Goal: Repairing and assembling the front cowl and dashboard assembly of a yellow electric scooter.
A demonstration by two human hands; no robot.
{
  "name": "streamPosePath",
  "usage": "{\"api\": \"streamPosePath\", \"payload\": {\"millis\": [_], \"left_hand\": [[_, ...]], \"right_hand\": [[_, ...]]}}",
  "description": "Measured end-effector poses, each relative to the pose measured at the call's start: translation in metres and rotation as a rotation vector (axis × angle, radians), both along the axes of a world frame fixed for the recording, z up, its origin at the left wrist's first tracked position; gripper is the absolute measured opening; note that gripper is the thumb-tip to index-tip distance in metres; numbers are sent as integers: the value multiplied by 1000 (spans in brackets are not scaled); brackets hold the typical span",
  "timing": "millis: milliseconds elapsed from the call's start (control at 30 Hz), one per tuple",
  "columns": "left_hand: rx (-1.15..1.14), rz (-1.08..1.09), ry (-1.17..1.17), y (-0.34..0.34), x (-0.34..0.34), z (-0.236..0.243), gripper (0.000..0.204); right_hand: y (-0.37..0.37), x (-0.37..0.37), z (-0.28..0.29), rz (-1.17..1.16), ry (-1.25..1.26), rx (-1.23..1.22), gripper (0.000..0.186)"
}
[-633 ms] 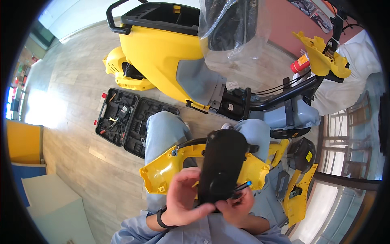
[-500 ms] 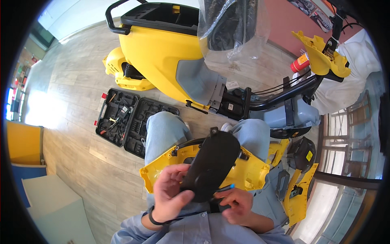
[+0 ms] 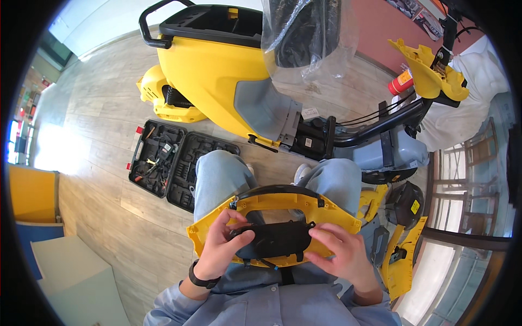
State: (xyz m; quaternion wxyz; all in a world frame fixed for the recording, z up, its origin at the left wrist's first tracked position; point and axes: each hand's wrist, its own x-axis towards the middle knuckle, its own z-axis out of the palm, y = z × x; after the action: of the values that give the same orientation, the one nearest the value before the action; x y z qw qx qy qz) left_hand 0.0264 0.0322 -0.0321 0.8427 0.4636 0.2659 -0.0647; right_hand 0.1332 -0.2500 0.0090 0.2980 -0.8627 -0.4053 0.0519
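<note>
A long oval black plastic housing (image 3: 273,239), with small lugs and a short blue-tipped cable (image 3: 269,264) below it, lies crosswise over my lap. My left hand (image 3: 220,247) grips its left end, thumb on top. At the right end, my right hand (image 3: 342,251) has thumb and fingers about the edge by a lug; how firmly they press cannot be seen. Beneath the housing, a yellow curved scooter panel (image 3: 209,220) rests across my thighs, its ribbed inner side up. A black curved strip (image 3: 280,189) runs along its far edge.
A partly stripped yellow scooter (image 3: 206,70) stands ahead, a plastic-wrapped seat (image 3: 304,38) over it. An open tool case (image 3: 155,157) lies on the floor left of my knees. Yellow and grey panels (image 3: 399,266) lie at my right. A red fire extinguisher (image 3: 401,82) stands behind the scooter.
The black housing has turned from steeply slanted to level and come down over the yellow panel. My right hand has left the cable and moved right to the housing's end.
</note>
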Motion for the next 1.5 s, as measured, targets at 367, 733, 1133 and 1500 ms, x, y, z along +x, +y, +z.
{"api": "streamPosePath", "payload": {"millis": [367, 733, 1133, 1500], "left_hand": [[91, 47, -55, -14, -4, -10, 43], [877, -307, -4, -14, -15, 13, 54], [1504, -338, -155, -29, -8, 8, 38], [1589, -469, -502, -19, -8, -1, 42]], "right_hand": [[8, 2, -30, -316, 301, 92, 28], [14, -2, -39, -215, 169, 56, 41], [18, -8, -41, -195, 58, -118, 32], [11, -10, -57, -281, 75, 10, 23]]}}
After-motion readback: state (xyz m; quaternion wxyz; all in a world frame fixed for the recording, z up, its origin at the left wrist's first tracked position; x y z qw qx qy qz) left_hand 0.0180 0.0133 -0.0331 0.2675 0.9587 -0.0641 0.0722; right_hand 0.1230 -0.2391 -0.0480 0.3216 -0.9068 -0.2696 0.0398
